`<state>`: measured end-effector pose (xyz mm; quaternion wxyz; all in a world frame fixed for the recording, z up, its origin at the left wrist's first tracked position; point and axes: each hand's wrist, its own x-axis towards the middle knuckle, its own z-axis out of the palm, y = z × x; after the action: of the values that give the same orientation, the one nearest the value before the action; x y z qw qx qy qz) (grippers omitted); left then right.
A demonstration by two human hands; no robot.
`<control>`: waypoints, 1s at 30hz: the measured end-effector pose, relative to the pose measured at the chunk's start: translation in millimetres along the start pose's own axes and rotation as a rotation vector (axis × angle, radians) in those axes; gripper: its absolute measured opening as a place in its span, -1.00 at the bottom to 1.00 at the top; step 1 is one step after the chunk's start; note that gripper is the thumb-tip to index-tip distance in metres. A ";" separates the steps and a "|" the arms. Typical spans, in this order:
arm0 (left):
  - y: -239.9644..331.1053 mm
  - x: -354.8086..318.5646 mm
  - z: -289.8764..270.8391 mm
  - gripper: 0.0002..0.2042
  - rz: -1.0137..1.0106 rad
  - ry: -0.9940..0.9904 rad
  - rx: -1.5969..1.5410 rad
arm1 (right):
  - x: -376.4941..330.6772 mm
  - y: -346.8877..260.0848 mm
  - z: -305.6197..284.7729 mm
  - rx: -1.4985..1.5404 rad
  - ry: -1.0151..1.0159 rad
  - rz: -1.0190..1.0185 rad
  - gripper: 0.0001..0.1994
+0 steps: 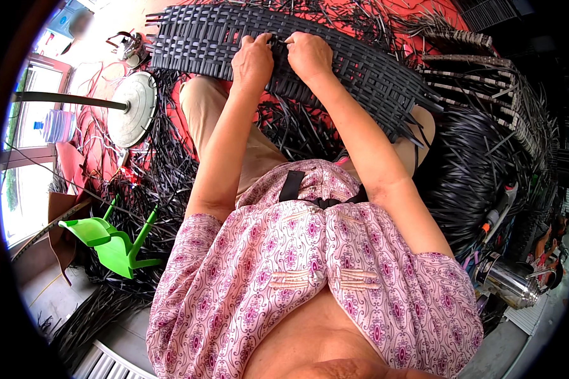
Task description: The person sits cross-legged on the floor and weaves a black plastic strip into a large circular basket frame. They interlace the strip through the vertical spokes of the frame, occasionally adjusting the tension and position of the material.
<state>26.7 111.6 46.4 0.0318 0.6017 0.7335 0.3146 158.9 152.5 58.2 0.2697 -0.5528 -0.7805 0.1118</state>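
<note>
A long panel of black woven strips (196,33) lies across my knees, its loose strip ends sticking out at both sides. My left hand (253,61) is closed at the middle of the panel, pinching a black strip in the weave between thumb and fingers. Close beside it on the right, my right hand (310,55) is also closed, with its fingertips on the same spot. A dark gap in the weave shows between the two hands. The fingertips partly hide the strip.
Heaps of loose black strips (468,170) surround me. On the left stand a small green plastic chair (117,243), a round white base (133,108) with a pole, and a kettle (130,48). A woven frame (480,79) and a metal flask (509,281) are at right.
</note>
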 end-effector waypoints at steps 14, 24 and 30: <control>-30.9 26.2 4.9 -0.77 -0.219 -0.167 -0.627 | -6.1 -9.2 1.8 0.040 0.067 -0.036 -0.85; -77.1 40.9 -10.9 -0.85 -0.338 -0.013 -0.900 | -7.1 -23.3 3.5 0.062 0.171 -0.338 -0.62; -113.9 56.1 -67.3 -0.85 -0.337 0.270 -0.769 | 0.8 -18.9 6.1 0.220 0.130 -0.266 -0.66</control>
<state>-115.5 124.9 62.0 0.2079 0.3717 0.6485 0.6309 140.2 147.2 62.3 0.3906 -0.4178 -0.8109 0.1239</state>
